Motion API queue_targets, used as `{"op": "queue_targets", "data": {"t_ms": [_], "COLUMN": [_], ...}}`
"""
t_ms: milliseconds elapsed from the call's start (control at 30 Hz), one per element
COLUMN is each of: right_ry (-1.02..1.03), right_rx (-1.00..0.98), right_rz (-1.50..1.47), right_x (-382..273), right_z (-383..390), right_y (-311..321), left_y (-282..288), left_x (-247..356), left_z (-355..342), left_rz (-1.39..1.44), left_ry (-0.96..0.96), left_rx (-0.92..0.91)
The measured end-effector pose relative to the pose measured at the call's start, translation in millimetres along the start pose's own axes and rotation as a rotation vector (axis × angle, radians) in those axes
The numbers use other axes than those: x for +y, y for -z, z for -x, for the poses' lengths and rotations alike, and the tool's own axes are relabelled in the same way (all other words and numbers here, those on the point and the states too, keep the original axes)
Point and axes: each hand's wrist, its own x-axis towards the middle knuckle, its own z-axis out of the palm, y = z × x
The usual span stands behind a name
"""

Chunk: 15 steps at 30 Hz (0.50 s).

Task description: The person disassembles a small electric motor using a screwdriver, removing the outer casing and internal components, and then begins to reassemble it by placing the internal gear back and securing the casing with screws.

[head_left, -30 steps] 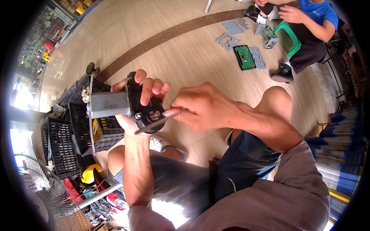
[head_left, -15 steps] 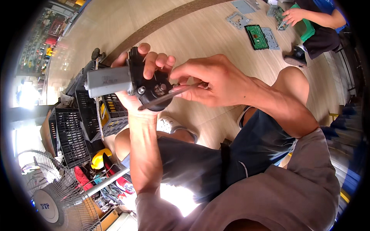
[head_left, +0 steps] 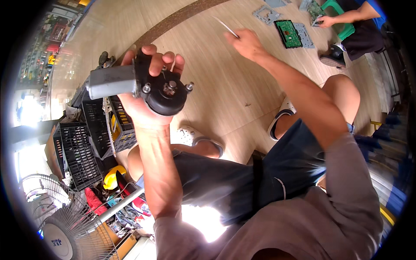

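Left hand (head_left: 149, 93) wrapped round 1 motor (head_left: 138, 84), held up over the knees. Right hand (head_left: 247, 43) out over the floor (head_left: 208, 82), pinching 1 thin tool (head_left: 226, 27). 3 black crates (head_left: 80, 147) left.

Single head-worn fisheye view, looking steeply down, close on raised hands and lap; wooden floor (head_left: 225, 82) beyond

Pale wood-plank floor (head_left: 225, 78) crossed by a dark curved strip (head_left: 182, 17). Black plastic crates (head_left: 82, 151) and a standing fan (head_left: 65, 221) sit at the left. Bright glare comes from that side.
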Motion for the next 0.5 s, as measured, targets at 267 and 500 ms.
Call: {"op": "queue_targets", "data": {"t_ms": [267, 500], "right_ry": [-0.645, -0.257], "right_rx": [-0.192, -0.103], "right_rz": [-0.056, 0.107], "right_x": [207.1, 225.0], "right_z": [172.4, 213.7], "right_y": [-129.4, -145.1], "left_y": [-4.3, 9.8], "left_x": [29.9, 27.4], "left_z": [10.3, 5.6], "left_rz": [0.024, 0.073], "left_ry": [0.083, 0.087], "left_rx": [0.043, 0.119]}}
